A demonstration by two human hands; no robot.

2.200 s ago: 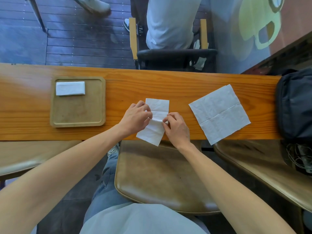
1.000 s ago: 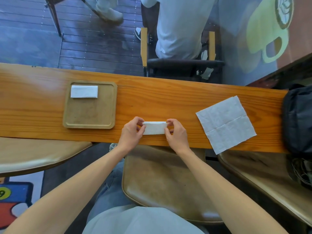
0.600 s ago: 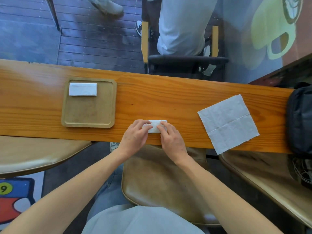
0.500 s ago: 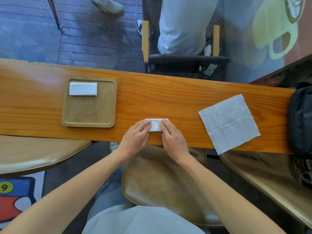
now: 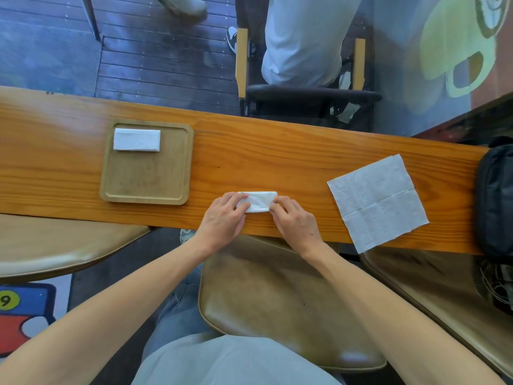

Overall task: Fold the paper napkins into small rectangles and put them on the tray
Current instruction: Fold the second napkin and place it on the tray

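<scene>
A small folded white napkin [image 5: 259,202] lies on the wooden counter [image 5: 277,151] near its front edge. My left hand [image 5: 222,218] presses its left end with nearly straight fingers. My right hand [image 5: 294,221] presses its right end the same way. To the left sits a square wooden tray [image 5: 147,179] with one folded napkin [image 5: 136,139] in its far left corner. An unfolded white napkin [image 5: 377,201] lies flat to the right, its near corner hanging over the counter edge.
A black bag [image 5: 497,195] sits at the counter's right end. Brown stool seats [image 5: 277,295] stand below the near edge. Beyond the counter a person in light trousers [image 5: 305,43] sits on a chair.
The long half-folded napkin has been folded into a small rectangle. My fingers pinched its ends, then pressed its middle, and now have slid apart toward the two ends.
</scene>
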